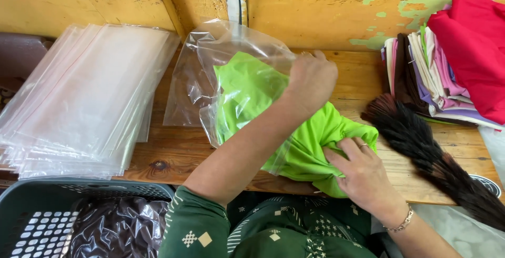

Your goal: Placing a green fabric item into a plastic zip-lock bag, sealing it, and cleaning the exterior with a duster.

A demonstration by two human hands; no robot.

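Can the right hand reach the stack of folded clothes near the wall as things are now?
Probably yes. The right hand presses the green garment close to the stack of folded clothes, on the same side of the wooden table. Only the dark brush lies between them, and it lies low.

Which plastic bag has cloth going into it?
The clear bag at centre, held by the left hand, with green cloth partly inside. The stacked bags lie flat.

I'm at a small garment-packing workshop: left of my hands a stack of clear zip bags (87, 100), right of them folded coloured clothes (447, 63), below a basket (31, 216) of bagged pieces, peeling yellow wall (315, 5) beyond
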